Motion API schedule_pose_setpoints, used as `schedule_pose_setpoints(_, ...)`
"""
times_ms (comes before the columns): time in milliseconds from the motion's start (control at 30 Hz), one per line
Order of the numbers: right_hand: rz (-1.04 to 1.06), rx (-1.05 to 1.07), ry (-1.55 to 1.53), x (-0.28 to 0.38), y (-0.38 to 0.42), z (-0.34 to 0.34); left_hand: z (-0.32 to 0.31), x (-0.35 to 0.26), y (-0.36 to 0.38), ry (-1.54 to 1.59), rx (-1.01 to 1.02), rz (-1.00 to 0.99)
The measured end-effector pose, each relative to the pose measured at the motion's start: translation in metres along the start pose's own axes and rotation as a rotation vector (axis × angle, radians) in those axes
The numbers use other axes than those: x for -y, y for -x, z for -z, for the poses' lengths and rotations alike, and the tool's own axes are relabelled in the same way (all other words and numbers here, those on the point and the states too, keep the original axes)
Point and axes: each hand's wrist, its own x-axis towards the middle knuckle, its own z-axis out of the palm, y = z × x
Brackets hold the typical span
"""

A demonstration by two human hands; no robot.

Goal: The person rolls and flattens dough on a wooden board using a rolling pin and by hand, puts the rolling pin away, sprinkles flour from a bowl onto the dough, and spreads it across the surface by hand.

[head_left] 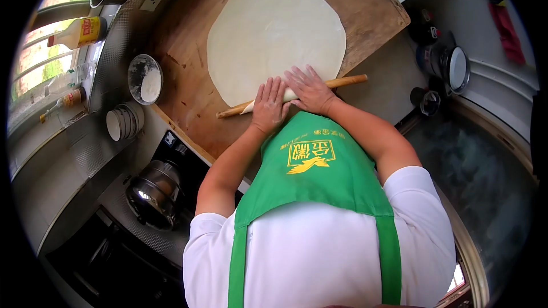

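Note:
A large, thin round sheet of dough (274, 34) lies flat on a wooden board (188, 74). Its near edge is wrapped around a wooden rolling pin (348, 80), whose two ends stick out at either side. My left hand (270, 104) rests on the wrapped part of the pin, fingers stretched forward. Just to the right, my right hand (310, 91) lies on the same roll with its fingers extended and slightly apart. The palms press on the dough-covered pin, and the two hands are close together.
A metal bowl of flour (150, 84) stands left of the board, with stacked bowls (125, 122) below it. A metal pot (153, 194) sits at the lower left. Bottles (85, 32) line the window. Jars and a pot (458, 68) stand at the right.

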Motion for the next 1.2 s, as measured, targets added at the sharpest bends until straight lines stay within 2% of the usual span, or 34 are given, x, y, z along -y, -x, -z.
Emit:
schedule_pose_setpoints(67,-0.020,0.130,0.102,-0.013,-0.026,0.014,0.009,0.020,-0.027,-0.093,-0.026,-0.014)
schedule_pose_setpoints(133,-0.050,0.149,0.164,-0.036,-0.060,0.017,0.024,0.037,-0.062,-0.109,-0.120,0.019)
schedule_pose_setpoints(167,-0.124,0.051,0.223,-0.049,-0.077,0.016,0.031,0.050,-0.081,-0.151,-0.179,0.038)
schedule_pose_setpoints(200,-0.195,-0.046,0.283,-0.053,-0.086,0.017,0.049,0.053,-0.098,-0.227,-0.179,0.146)
schedule_pose_setpoints(233,-0.192,-0.044,0.286,-0.051,-0.091,0.022,0.047,0.069,-0.105,-0.326,-0.234,0.203)
schedule_pose_setpoints(300,-0.404,-0.151,0.236,-0.054,-0.105,0.035,0.044,0.080,-0.108,-0.426,-0.308,0.265)
schedule_pose_setpoints(367,-0.323,-0.130,0.151,-0.029,-0.081,0.036,0.037,0.063,-0.075,-0.208,-0.336,-0.003)
schedule_pose_setpoints(400,-0.251,-0.109,0.061,-0.013,-0.063,0.032,0.025,0.052,-0.054,-0.188,-0.218,-0.052)
schedule_pose_setpoints(433,-0.205,-0.037,0.012,-0.004,-0.036,0.018,0.015,0.045,-0.036,-0.117,-0.115,-0.045)
schedule_pose_setpoints(467,-0.157,0.039,-0.040,-0.002,-0.018,0.005,0.001,0.048,-0.025,-0.149,-0.121,-0.051)
schedule_pose_setpoints(567,-0.140,0.022,0.003,-0.016,-0.032,0.000,0.008,0.050,-0.043,-0.130,-0.147,0.004)
schedule_pose_setpoints(600,-0.140,0.029,-0.005,-0.023,-0.047,0.002,0.020,0.056,-0.065,-0.167,-0.129,0.029)
schedule_pose_setpoints(667,-0.261,0.036,0.085,-0.052,-0.099,0.021,0.057,0.064,-0.114,-0.202,-0.133,0.219)
schedule_pose_setpoints(700,-0.261,0.034,0.094,-0.062,-0.119,0.026,0.063,0.076,-0.136,-0.273,-0.208,0.279)
schedule_pose_setpoints(733,-0.348,-0.068,0.164,-0.070,-0.137,0.030,0.067,0.087,-0.151,-0.342,-0.282,0.341)
schedule_pose_setpoints(767,-0.431,-0.169,0.232,-0.074,-0.148,0.034,0.068,0.091,-0.151,-0.337,-0.287,0.342)
schedule_pose_setpoints(833,-0.386,-0.207,0.167,-0.059,-0.142,0.042,0.064,0.094,-0.141,-0.276,-0.432,0.024)
schedule_pose_setpoints(900,-0.304,-0.208,0.042,-0.040,-0.123,0.034,0.046,0.078,-0.111,-0.138,-0.228,-0.028)
schedule_pose_setpoints(933,-0.318,-0.066,-0.054,-0.034,-0.105,0.016,0.028,0.079,-0.098,-0.090,-0.175,-0.005)
schedule_pose_setpoints(1000,-0.206,-0.133,0.051,-0.036,-0.093,0.011,0.027,0.078,-0.096,-0.123,-0.195,-0.065)
schedule_pose_setpoints(1133,-0.248,-0.011,0.132,-0.095,-0.170,0.035,0.070,0.107,-0.173,-0.076,-0.149,0.053)
schedule_pose_setpoints(1200,-0.374,-0.177,0.198,-0.132,-0.223,0.041,0.104,0.126,-0.225,-0.159,-0.246,0.231)
